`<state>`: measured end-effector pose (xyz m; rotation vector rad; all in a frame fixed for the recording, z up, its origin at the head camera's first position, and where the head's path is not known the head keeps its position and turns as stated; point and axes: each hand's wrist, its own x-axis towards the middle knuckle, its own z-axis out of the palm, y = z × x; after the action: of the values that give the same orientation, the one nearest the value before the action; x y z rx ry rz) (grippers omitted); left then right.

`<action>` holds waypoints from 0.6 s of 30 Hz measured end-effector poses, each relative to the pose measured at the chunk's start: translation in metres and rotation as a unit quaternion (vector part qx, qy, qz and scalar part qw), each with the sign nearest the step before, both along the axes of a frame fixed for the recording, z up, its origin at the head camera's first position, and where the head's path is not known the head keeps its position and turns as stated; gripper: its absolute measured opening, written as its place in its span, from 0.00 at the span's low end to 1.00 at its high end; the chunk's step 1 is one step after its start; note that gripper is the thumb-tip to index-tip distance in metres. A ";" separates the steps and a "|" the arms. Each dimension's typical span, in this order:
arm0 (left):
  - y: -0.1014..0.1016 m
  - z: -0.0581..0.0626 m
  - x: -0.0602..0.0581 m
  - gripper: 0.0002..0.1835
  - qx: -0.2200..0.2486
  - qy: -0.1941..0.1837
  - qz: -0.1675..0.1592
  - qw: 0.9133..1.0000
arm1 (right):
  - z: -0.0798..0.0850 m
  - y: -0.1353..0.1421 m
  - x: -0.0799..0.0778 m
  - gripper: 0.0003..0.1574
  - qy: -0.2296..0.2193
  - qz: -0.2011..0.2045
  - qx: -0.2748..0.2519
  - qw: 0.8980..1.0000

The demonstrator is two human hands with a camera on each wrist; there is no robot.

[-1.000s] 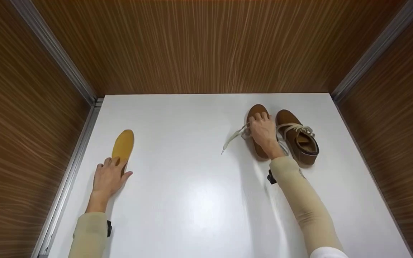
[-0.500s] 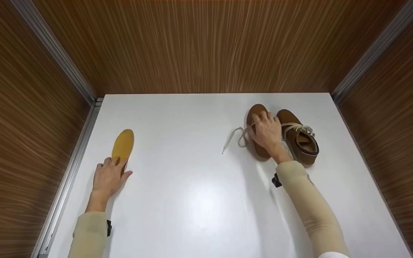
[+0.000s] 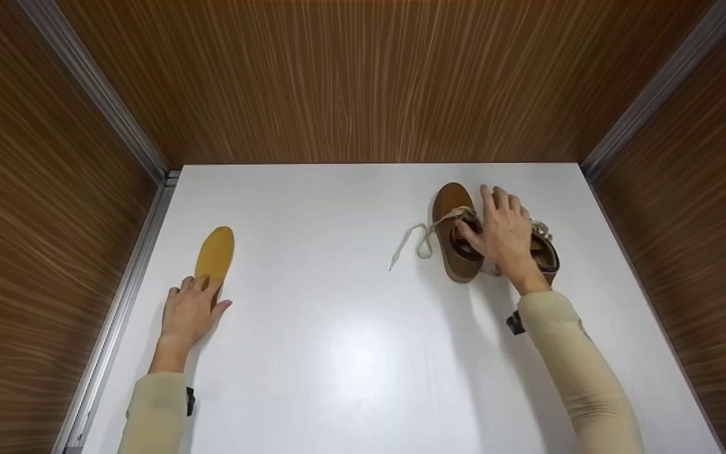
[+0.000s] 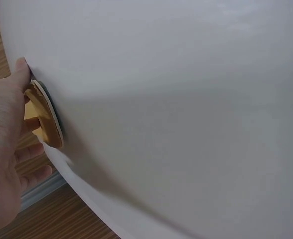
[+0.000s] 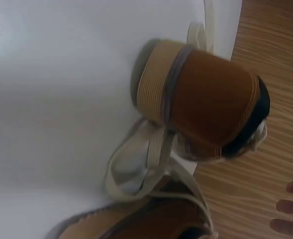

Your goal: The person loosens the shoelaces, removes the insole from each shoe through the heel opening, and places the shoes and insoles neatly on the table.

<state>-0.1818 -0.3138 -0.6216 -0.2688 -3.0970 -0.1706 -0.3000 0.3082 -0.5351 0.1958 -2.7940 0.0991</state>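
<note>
In the head view, a mustard-yellow insole (image 3: 215, 252) lies at the left of the white tabletop. My left hand (image 3: 188, 309) rests its loosely spread fingers on the insole's near end; the left wrist view shows the thumb (image 4: 21, 72) beside its heel edge. A pair of brown lace-up shoes stands at the right, the left shoe (image 3: 448, 198) with its beige lace (image 5: 117, 186) loose, the right shoe (image 3: 547, 255) partly hidden. Over the space between them is my right hand (image 3: 505, 230), fingers extended and holding nothing; it covers the right shoe's toe.
A wood-grain back panel (image 3: 363, 82) and two side panels enclose the white tabletop (image 3: 338, 302). A metal rail (image 3: 133, 277) runs along its left edge. One loose lace end trails left of the left shoe.
My right hand has lifted off the left shoe and moved right, toward the right shoe, uncovering the left shoe's opening. The left shoe's lace end has slackened. My left hand stays on the insole.
</note>
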 end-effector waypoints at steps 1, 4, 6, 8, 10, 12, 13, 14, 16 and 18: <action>0.000 0.000 0.000 0.31 0.000 -0.001 -0.001 1.000 | 0.001 0.005 0.001 0.59 -0.005 -0.006 -0.002 1.000; 0.000 0.000 0.000 0.31 -0.002 0.001 -0.002 1.000 | 0.004 0.020 0.005 0.60 -0.017 -0.023 -0.016 0.999; 0.000 0.000 0.000 0.31 -0.003 0.005 -0.002 1.000 | 0.005 0.030 0.007 0.61 -0.015 -0.033 -0.022 0.999; 0.000 -0.001 0.001 0.31 -0.004 0.010 -0.003 1.000 | 0.006 0.038 0.010 0.62 -0.014 -0.044 -0.023 0.999; 0.000 -0.002 0.001 0.31 -0.003 0.016 -0.003 1.000 | 0.004 0.046 0.012 0.63 -0.006 -0.051 -0.023 0.998; 0.000 -0.003 0.001 0.31 -0.004 0.021 -0.004 1.000 | 0.002 0.054 0.015 0.64 -0.003 -0.059 -0.022 0.998; 0.000 -0.003 0.001 0.31 -0.003 0.022 -0.004 1.000 | 0.000 0.057 0.017 0.64 -0.001 -0.062 -0.022 0.998; 0.000 -0.004 0.001 0.31 -0.003 0.023 -0.004 1.000 | -0.001 0.061 0.018 0.64 0.000 -0.065 -0.023 0.998; 0.000 -0.004 0.002 0.31 -0.005 0.022 -0.004 1.000 | -0.005 0.067 0.021 0.64 0.003 -0.072 -0.024 0.997; 0.000 -0.003 0.002 0.31 -0.009 0.020 -0.003 1.000 | -0.009 0.073 0.024 0.65 0.000 -0.081 -0.026 0.996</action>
<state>-0.1801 -0.3139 -0.6250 -0.2798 -3.0598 -0.1356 -0.2761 0.3808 -0.5440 -0.0420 -2.7909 0.1315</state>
